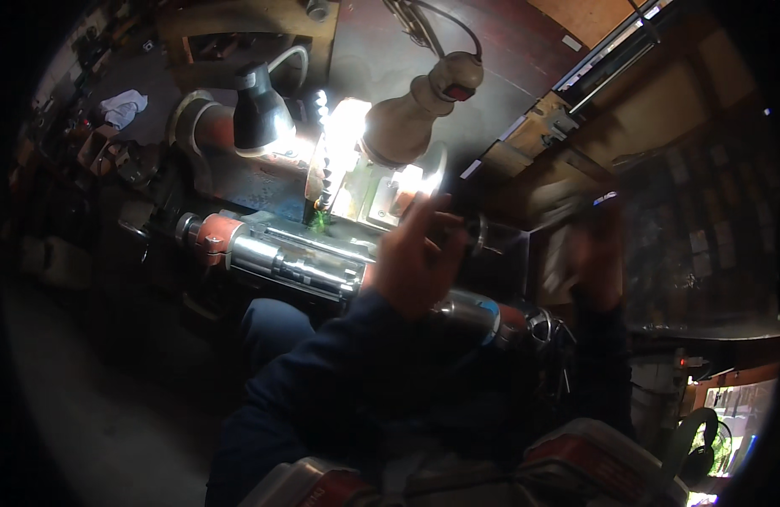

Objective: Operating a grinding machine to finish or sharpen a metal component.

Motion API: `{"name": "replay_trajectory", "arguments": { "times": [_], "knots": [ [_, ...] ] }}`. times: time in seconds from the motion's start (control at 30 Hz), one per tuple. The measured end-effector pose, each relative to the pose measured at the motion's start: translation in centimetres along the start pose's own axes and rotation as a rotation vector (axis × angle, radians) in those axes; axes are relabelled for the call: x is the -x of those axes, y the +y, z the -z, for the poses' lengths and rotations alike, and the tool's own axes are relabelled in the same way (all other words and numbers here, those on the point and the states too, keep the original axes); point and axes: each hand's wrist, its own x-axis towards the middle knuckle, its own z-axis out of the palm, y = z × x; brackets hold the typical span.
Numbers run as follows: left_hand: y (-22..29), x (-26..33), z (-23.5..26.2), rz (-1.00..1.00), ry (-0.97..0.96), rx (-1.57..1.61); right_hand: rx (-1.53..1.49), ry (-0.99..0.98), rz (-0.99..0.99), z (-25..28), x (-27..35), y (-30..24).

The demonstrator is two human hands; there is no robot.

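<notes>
The black lamp and beige lamp probably lean close to light your metal cylinder, while I cannot tell the grip of your left hand or blurred right hand.

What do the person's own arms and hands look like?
The left hand is bare, and the left sleeve is long and dark blue, reaching about the wrist. The right hand is blurred but looks ungloved; the right sleeve is also long and dark, its colour lost in shadow.
</notes>
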Motion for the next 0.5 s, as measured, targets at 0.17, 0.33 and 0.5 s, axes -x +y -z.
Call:
{"name": "replay_trajectory", "arguments": {
  "times": [0.17,0.33,0.5],
  "knots": [
    [-1.6,-1.5,1.2,-0.054,0.022,-0.786,0.041,-0.202,-0.284,2.3,-0.8,3.5],
    [-3.1,-1.7,0.5,-0.114,0.045,-0.754,-0.522,-0.076,-0.705,-0.4,-2.7,1.9],
    [-3.7,-1.8,0.5,-0.151,0.099,-0.714,-0.762,-0.059,-0.487,-2.4,-5.7,-0.2]
  ]
}}
